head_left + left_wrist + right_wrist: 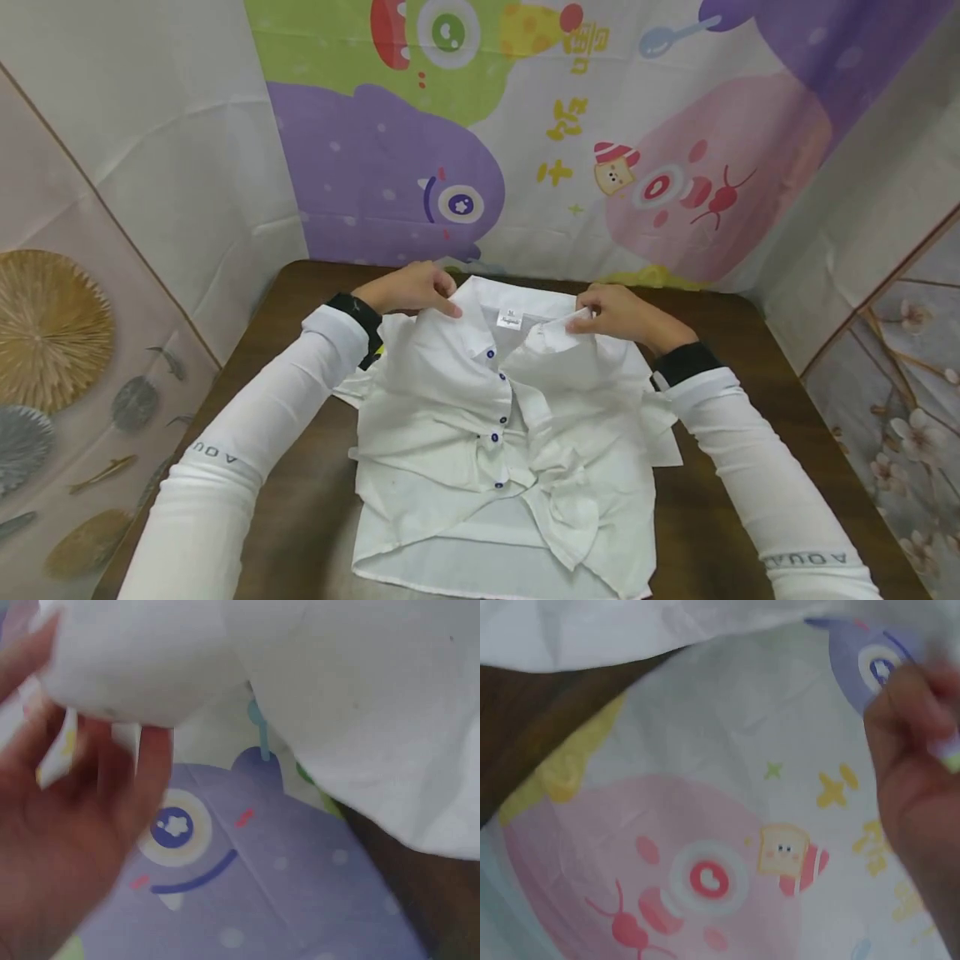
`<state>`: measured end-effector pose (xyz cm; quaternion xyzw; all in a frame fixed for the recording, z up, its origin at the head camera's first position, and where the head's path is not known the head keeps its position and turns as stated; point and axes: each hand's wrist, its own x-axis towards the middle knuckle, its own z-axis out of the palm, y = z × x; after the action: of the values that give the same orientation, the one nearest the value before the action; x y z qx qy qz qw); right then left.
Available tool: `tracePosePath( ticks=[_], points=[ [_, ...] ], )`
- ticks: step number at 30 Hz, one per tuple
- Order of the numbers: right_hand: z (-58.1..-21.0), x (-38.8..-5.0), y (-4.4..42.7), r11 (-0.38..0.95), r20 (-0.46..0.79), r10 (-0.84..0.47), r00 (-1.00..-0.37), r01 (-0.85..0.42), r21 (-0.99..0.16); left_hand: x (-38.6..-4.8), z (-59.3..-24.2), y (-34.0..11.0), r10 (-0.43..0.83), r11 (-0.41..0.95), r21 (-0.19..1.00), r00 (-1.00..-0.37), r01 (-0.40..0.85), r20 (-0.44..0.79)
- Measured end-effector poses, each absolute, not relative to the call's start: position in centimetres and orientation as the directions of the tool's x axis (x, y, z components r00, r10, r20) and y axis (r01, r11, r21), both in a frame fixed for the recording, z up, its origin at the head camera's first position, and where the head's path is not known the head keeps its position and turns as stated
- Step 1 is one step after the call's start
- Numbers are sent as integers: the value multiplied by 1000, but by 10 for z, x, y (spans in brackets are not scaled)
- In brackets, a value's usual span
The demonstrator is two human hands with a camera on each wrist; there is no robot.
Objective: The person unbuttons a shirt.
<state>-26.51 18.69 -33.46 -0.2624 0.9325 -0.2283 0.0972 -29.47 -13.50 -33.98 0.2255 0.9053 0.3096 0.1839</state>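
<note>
A white short-sleeved shirt [442, 400] with blue buttons lies front side up, its collar pointing away from me and its lower front bunched at the right. At the collar's left side, my left hand [411, 288] pinches the cloth between thumb and fingers. My right hand [618, 315] pinches the collar's right side. A label [510, 318] shows inside the neck. In the left wrist view, the left hand [82, 802] has its fingertips behind the white cloth [360, 697]. The right wrist view shows the curled right hand [919, 757] at the edge, below the shirt's cloth [600, 630].
The shirt lies on a dark brown wooden table [300, 467]. Behind it hangs a cartoon-printed cloth [555, 225], close to the table's far edge. Patterned cloth panels [67, 208] stand on both sides. Something yellow [379, 350] shows by the left wrist.
</note>
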Motion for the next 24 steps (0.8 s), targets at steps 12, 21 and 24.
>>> tracePosePath(
  ticks=[12,21,24],
  points=[
    [-360,-275,151,757,138,10,-990,-83,-648,-303,-346,-95,161,621,783,-984,45,-71],
    [-377,-304,131,783,-102,-182,-978,-82,-617,-367,-417,-78,255,693,706,-966,143,-54],
    [-388,-305,128,780,-258,-289,-922,-70,-622,-370,-438,-76,320,763,633,-928,132,-192]
  ],
)
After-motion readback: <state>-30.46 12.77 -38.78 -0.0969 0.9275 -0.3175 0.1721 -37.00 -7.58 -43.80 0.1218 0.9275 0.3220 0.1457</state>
